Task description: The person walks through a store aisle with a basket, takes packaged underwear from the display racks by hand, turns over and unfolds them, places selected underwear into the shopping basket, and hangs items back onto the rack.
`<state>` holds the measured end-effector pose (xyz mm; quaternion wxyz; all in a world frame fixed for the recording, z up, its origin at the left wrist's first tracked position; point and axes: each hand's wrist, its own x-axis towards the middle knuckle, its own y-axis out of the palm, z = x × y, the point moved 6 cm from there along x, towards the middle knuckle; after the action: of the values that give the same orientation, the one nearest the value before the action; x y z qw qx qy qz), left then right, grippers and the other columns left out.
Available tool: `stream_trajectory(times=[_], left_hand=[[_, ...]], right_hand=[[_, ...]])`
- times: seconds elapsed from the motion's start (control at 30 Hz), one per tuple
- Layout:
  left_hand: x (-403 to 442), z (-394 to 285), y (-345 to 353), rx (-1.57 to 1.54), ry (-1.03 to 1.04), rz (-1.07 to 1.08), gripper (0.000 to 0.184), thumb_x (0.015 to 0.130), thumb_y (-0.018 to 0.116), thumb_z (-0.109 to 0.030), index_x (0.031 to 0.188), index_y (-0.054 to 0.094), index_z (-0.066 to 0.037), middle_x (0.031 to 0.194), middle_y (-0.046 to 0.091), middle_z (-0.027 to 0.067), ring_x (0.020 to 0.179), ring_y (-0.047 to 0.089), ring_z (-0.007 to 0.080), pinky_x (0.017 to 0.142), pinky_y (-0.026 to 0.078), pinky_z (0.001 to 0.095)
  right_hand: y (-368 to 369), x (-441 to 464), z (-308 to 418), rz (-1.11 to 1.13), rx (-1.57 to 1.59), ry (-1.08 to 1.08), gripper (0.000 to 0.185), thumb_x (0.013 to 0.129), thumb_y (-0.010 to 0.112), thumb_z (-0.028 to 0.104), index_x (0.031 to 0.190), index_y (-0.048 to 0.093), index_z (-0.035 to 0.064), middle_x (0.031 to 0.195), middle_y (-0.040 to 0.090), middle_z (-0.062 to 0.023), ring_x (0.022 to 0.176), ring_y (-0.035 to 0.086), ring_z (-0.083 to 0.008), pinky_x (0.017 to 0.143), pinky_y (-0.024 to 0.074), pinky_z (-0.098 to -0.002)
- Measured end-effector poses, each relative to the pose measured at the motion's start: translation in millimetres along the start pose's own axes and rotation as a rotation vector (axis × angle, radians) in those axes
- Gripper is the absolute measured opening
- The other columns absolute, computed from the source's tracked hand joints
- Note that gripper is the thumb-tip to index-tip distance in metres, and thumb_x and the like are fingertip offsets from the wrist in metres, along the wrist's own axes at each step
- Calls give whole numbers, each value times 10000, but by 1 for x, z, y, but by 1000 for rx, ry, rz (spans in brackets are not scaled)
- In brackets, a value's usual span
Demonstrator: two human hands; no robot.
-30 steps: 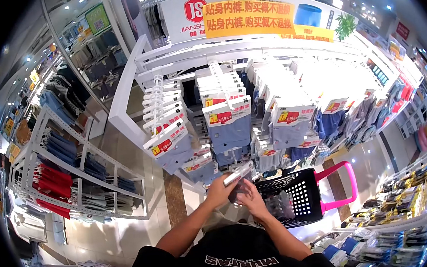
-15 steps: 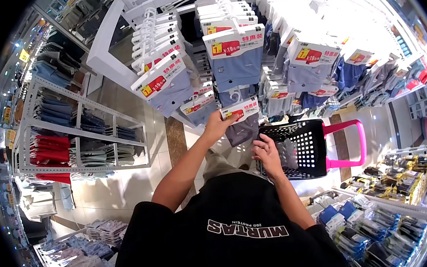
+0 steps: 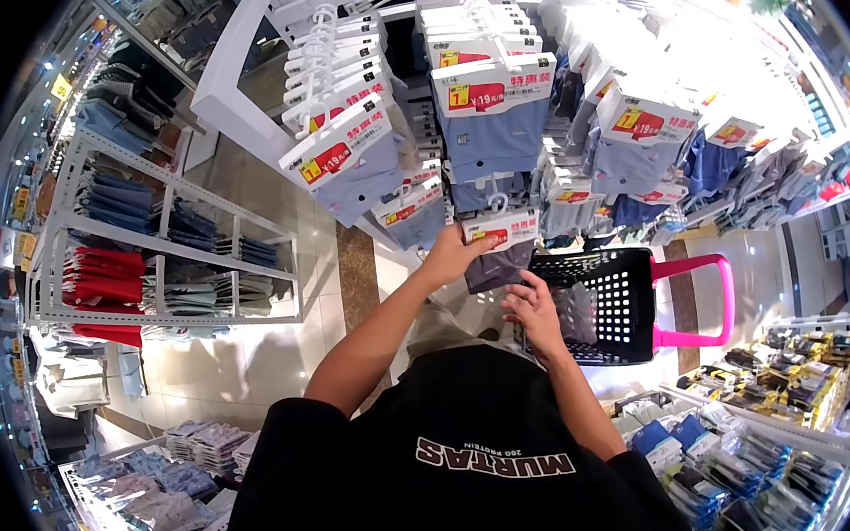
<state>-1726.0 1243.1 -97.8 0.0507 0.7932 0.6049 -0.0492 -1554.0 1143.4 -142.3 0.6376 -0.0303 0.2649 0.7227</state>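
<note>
My left hand (image 3: 452, 255) grips the upper left edge of a dark grey folded garment (image 3: 497, 269) on a white card hanger (image 3: 504, 228) with a red price label. The card's white hook points up toward the rack. My right hand (image 3: 532, 309) is just below the garment's lower right corner, its fingers bent but apart and nothing in them; whether a fingertip touches the cloth I cannot tell. Beside that hand stands a black shopping basket (image 3: 615, 300) with a pink handle (image 3: 723, 297), and a grey clear-wrapped pack (image 3: 576, 311) shows inside it.
In front, a white rack (image 3: 240, 75) carries rows of carded blue garments (image 3: 497, 140) on hooks. Shelves of folded clothes (image 3: 107, 281) stand at the left. Bins of packaged goods (image 3: 730, 461) are at the lower right, and folded clothing (image 3: 154, 496) lies at the lower left.
The held garment and both hands have moved slightly right in view, with the right hand now nearer the garment's lower corner. The rack has shifted right and down as the camera turned.
</note>
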Motion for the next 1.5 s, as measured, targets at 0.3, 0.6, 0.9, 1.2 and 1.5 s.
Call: stream_trajectory(times=[0.3, 0.6, 0.9, 1.2, 1.5], left_hand=[[43, 24, -24, -16, -17, -217, 307, 862, 746, -191, 1060, 646, 22, 991, 698, 58, 868, 618, 97, 781, 504, 276], [41, 35, -43, 425, 65, -383, 499, 798, 777, -433, 884, 565, 10, 738, 611, 163, 666, 597, 252, 627, 466, 383], [-58, 54, -55, 334, 150, -559, 570, 803, 749, -226, 1266, 498, -7, 1180, 574, 182, 1040, 589, 320, 917, 469, 386], [-105, -26, -99, 615, 368, -992, 625, 766, 746, -136, 1290, 440, 10, 1264, 478, 216, 1148, 497, 405, 986, 413, 424], [-57, -1, -104, 480, 165, -688, 387, 825, 732, -225, 1127, 620, -12, 1001, 595, 168, 835, 609, 297, 745, 499, 363]], right_hand=[[-4, 0, -13, 1, -51, 7, 589, 931, 632, 165, 1426, 320, 101, 1247, 550, -130, 977, 608, -182, 786, 537, -328], [-2, 2, -27, 15, -49, 70, 589, 929, 627, 154, 1427, 317, 92, 1223, 563, -140, 935, 621, -195, 752, 545, -331], [13, 9, -19, 83, -77, 80, 583, 936, 622, 155, 1420, 309, 69, 1174, 557, -113, 927, 613, -183, 746, 528, -312], [13, 16, -26, 118, -90, 101, 572, 932, 633, 171, 1405, 325, 72, 1161, 564, -107, 893, 622, -175, 736, 529, -306], [3, 12, -22, 84, -50, 43, 586, 929, 643, 187, 1401, 328, 42, 1118, 598, -145, 810, 659, -194, 698, 542, -306]])
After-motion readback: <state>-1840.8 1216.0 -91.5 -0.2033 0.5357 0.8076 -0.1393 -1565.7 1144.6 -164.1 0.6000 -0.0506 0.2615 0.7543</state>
